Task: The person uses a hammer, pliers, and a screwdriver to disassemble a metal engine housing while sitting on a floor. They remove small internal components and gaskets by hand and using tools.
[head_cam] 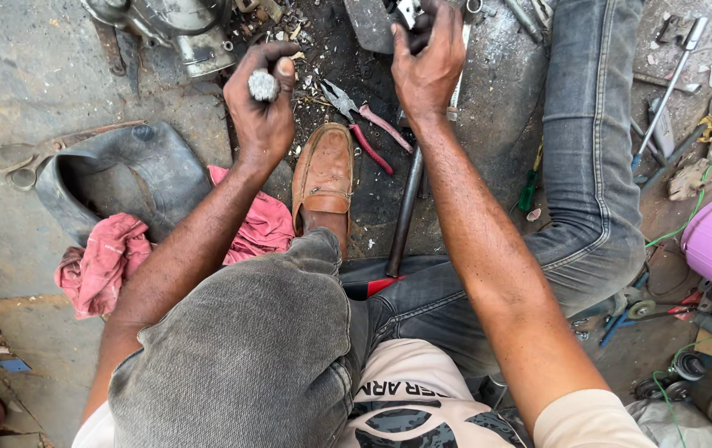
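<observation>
Left hand (263,104) is gripping a small grey metal piece (262,85) at eleven o'clock, while I am seeing the right hand (427,62) clamping a dark part (377,23) at twelve, pliers (364,126) lying between.

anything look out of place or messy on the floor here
Yes. Tools lie loose on the dirty ground: red-handled pliers beside the brown shoe, scissors at the far left, a red rag crumpled under a piece of black rubber. Small debris litters the floor near the left hand.

pliers (362,124) red-handled | pink rag (107,257) by rubber tube piece (124,170) | scissors (28,156)
</observation>
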### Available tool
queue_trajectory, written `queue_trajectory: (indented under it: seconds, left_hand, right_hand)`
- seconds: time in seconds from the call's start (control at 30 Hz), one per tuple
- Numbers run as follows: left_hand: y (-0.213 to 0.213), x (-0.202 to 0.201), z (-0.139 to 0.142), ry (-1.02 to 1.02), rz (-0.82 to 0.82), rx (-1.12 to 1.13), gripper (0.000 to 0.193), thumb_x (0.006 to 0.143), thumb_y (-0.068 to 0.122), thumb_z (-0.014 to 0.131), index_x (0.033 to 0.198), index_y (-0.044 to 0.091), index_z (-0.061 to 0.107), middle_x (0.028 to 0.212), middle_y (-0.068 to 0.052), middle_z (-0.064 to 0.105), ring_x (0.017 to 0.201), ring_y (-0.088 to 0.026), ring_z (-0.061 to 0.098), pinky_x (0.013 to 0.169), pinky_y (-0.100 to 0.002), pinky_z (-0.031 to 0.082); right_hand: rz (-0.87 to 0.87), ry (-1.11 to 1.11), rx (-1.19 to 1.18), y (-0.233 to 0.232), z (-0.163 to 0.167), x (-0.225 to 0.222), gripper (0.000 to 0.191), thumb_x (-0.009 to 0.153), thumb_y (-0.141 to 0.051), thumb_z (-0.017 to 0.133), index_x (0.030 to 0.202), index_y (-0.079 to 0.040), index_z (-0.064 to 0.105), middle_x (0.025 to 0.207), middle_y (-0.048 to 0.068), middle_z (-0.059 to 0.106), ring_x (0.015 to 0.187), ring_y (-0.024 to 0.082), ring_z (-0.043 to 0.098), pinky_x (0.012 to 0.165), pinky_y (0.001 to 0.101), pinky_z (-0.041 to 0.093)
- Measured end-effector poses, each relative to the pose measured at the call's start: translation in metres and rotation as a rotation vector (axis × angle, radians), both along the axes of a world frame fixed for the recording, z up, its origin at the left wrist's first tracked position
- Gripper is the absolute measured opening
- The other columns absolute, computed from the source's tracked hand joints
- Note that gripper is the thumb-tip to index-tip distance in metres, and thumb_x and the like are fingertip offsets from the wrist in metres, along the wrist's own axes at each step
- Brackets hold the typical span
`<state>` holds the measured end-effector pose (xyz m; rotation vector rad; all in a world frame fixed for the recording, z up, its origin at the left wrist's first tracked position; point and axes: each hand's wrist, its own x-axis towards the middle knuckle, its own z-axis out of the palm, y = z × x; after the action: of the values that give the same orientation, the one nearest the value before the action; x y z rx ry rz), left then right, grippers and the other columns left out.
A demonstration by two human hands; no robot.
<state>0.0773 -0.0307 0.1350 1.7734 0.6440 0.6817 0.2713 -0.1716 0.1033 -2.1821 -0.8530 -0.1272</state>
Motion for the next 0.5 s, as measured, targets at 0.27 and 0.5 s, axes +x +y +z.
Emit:
queue_trajectory:
  seconds: [0.27, 0.5]
  left_hand:
    - [-0.004, 0.006, 0.022, -0.033, -0.063, -0.211, 0.037, 0.114, 0.038, 0.061, 0.12, 0.002, 0.067, 0.099, 0.001, 0.062, 0.09, -0.006, 0.054, 0.081, -0.024, 0.046]
    - [0.001, 0.031, 0.066, -0.165, -0.199, -0.371, 0.04, 0.111, 0.041, 0.061, 0.12, 0.003, 0.069, 0.089, 0.003, 0.057, 0.07, -0.003, 0.05, 0.06, -0.019, 0.038]
  right_hand:
    - [-0.056, 0.099, 0.041, -0.034, -0.006, -0.004, 0.047, 0.092, -0.007, 0.084, 0.128, -0.004, 0.055, 0.104, 0.004, 0.06, 0.091, 0.017, 0.067, 0.078, 0.0308, 0.067]
    - [-0.109, 0.667, -0.086, -0.117, 0.026, -0.036, 0.04, 0.097, -0.016, 0.081, 0.125, -0.001, 0.057, 0.104, 0.007, 0.066, 0.091, 0.016, 0.068, 0.077, 0.029, 0.06]
